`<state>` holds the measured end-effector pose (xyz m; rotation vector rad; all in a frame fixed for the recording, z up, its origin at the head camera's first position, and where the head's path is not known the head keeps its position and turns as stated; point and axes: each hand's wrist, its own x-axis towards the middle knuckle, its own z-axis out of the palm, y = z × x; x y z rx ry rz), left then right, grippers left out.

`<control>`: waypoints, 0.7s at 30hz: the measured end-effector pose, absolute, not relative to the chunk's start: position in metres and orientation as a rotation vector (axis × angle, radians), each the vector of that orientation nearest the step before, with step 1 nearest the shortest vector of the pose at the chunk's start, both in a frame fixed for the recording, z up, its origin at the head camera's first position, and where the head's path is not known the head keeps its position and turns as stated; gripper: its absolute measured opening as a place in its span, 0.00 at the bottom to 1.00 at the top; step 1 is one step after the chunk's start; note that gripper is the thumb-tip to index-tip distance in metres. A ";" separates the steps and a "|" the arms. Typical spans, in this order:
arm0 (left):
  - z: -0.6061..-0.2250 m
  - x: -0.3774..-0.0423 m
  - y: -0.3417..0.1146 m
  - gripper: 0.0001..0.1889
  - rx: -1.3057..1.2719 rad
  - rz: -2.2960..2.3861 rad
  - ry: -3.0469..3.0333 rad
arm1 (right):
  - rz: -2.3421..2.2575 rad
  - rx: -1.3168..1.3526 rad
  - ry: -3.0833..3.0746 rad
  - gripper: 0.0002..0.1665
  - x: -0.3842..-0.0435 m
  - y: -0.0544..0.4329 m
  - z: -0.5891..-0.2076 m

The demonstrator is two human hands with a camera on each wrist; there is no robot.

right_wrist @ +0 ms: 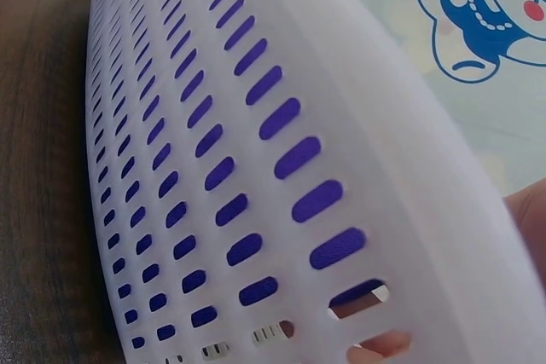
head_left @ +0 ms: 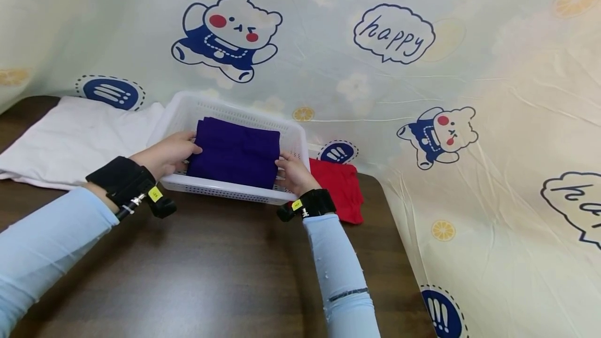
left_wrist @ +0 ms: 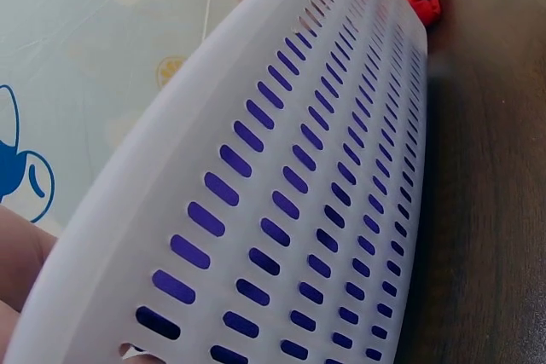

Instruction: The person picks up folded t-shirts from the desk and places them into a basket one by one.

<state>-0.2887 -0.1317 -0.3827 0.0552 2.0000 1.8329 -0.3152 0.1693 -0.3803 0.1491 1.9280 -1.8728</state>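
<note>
A folded dark purple cloth [head_left: 235, 153] lies inside a white perforated plastic basket [head_left: 230, 190], tilted toward the viewer. My left hand [head_left: 168, 154] reaches over the basket's left end and pinches the cloth's left edge. At the opposite edge, my right hand [head_left: 298, 174] holds the cloth between thumb and fingers. Both wrist views are mostly filled by the basket's front wall [left_wrist: 281, 151], with purple showing through its slots. Most of each hand is hidden there behind that wall.
White folded fabric [head_left: 80, 140] lies on the brown wooden table [head_left: 211, 270] left of the basket. A red cloth [head_left: 340, 192] lies to the right, partly behind the right wrist. Behind the table hangs a printed curtain [head_left: 319, 67] with bears and lettering.
</note>
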 end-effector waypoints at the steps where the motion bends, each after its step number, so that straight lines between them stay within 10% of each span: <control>1: -0.383 -0.289 -0.132 0.36 0.052 1.836 1.999 | -1.871 0.152 1.937 0.21 -0.315 0.169 -0.381; 21: -0.384 -0.289 -0.130 0.33 0.054 1.756 2.064 | -1.827 0.187 1.978 0.22 -0.316 0.170 -0.382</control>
